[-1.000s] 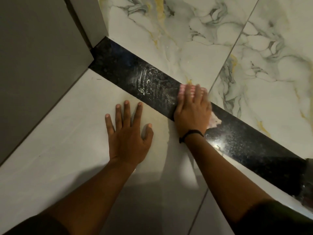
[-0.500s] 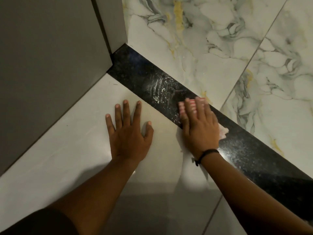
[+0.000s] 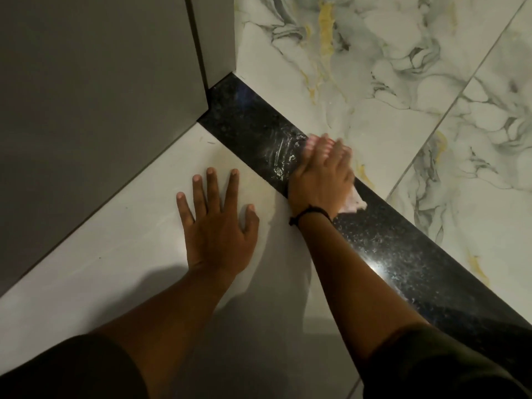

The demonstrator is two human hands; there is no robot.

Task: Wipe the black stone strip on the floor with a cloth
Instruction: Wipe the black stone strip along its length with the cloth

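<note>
A black speckled stone strip (image 3: 383, 243) runs diagonally across the floor from the door frame at upper centre to the lower right edge. My right hand (image 3: 321, 177) lies flat on it and presses a pale pink cloth (image 3: 353, 200) against the stone; only a corner of the cloth shows past the hand and at the fingertips. White smeared streaks (image 3: 277, 152) mark the strip just beyond the fingers. My left hand (image 3: 216, 226) rests flat with spread fingers on the plain white tile, holding nothing.
A grey door or panel (image 3: 95, 110) with its frame (image 3: 214, 38) stands at the upper left, meeting the strip's far end. White marble tiles with grey and yellow veins (image 3: 403, 82) lie beyond the strip. Plain white tile (image 3: 115, 249) lies on the near side.
My right hand has slid the cloth along the strip toward the door frame, reaching the white streaks. The view has shifted. My left hand stays planted.
</note>
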